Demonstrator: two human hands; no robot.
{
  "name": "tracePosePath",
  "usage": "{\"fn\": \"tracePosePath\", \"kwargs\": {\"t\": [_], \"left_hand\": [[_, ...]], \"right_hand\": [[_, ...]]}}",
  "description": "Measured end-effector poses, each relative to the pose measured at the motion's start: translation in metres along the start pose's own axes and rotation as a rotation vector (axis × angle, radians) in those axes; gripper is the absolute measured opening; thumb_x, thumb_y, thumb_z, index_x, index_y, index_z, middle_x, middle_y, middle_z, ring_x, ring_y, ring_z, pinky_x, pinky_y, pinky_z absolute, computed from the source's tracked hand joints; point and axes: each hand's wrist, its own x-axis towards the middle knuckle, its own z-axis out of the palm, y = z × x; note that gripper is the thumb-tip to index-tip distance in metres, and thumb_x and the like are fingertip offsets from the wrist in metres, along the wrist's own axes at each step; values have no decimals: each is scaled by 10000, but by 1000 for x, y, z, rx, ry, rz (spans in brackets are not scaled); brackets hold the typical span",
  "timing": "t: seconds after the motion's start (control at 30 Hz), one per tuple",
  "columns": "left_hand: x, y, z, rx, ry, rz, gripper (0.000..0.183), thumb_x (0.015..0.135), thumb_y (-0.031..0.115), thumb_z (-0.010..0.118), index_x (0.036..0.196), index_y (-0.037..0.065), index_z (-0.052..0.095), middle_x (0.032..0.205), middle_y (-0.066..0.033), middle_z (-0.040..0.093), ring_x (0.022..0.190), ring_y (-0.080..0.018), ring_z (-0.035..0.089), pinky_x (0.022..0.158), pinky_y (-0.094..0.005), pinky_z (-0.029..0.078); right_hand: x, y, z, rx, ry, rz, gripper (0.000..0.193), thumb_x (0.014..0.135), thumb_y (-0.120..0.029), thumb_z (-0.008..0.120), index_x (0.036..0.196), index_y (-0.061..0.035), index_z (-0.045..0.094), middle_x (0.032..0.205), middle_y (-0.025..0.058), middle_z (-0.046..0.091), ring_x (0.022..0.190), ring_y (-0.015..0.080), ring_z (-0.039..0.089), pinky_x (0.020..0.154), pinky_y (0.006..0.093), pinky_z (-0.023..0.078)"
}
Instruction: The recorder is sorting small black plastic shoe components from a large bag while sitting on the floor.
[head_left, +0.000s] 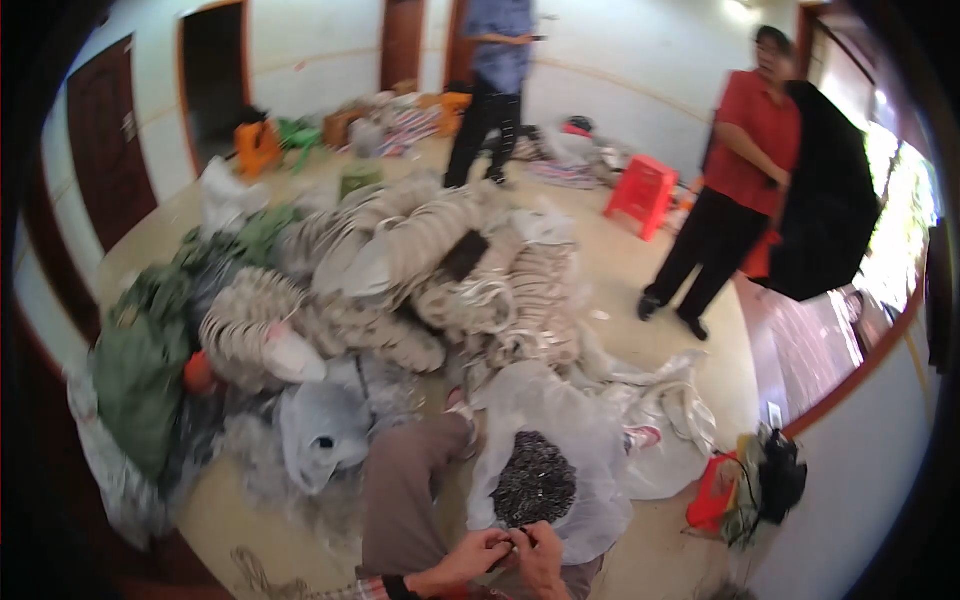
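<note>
My left hand (477, 553) and my right hand (541, 556) meet low in the picture, over my lap. Fingers of both are pinched together, almost touching; what lies between them looks small and dark, but I cannot make it out. Just beyond them, a heap of small dark glossy pieces (535, 478) fills the middle of an opened white plastic bag (603, 470). A dark band circles my left wrist.
Bundled stacks of pale curved pieces (420, 240) pile up ahead. Green sacks (140, 370) and clear plastic bags (322, 425) lie left. A person in red (755, 130) holds a black umbrella (825, 200) near the doorway; another person (500, 70) stands behind. A red stool (643, 192) is between them.
</note>
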Motion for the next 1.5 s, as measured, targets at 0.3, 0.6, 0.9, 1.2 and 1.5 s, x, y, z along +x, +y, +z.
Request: {"fn": "tracePosePath", "kwargs": {"t": [0.3, 0.6, 0.9, 1.2, 1.5], "left_hand": [[8, 19, -22, -331, 50, 59, 195, 898, 139, 437, 789, 36, 561, 606, 0, 503, 520, -78, 442, 488, -217, 348], [5, 13, -30, -281, 27, 117, 181, 911, 121, 441, 819, 28, 567, 657, -10, 522, 545, -80, 434, 504, -216, 344], [-13, 34, 4, -34, 107, 268, 167, 897, 107, 455, 854, -9, 567, 648, -15, 498, 547, -84, 423, 503, -236, 342], [-14, 44, 19, -70, 41, 200, 140, 855, 69, 460, 829, -8, 573, 697, -34, 539, 578, -94, 465, 529, -250, 375], [-27, 37, 18, 6, 156, 13, 141, 825, 76, 565, 868, -37, 638, 779, -31, 631, 720, -91, 580, 675, -218, 469]], "right_hand": [[37, -6, 23, -4, -151, 110, 126, 813, -111, 568, 785, 6, 530, 703, 168, 482, 642, 332, 492, 568, 388, 389], [36, -9, 32, -6, -53, 13, 76, 823, -60, 535, 787, 2, 508, 718, 164, 441, 642, 320, 458, 577, 388, 379], [19, -16, 6, 284, 46, 327, 88, 812, -86, 545, 804, -3, 518, 758, 144, 446, 666, 297, 465, 570, 371, 385], [6, 3, 2, 16, 158, -21, 175, 746, -135, 606, 873, -18, 576, 788, 128, 499, 684, 285, 503, 583, 369, 425], [3, 12, -6, -104, 239, -451, 108, 640, -97, 615, 657, -60, 516, 647, 101, 490, 604, 274, 501, 552, 375, 411]]}}
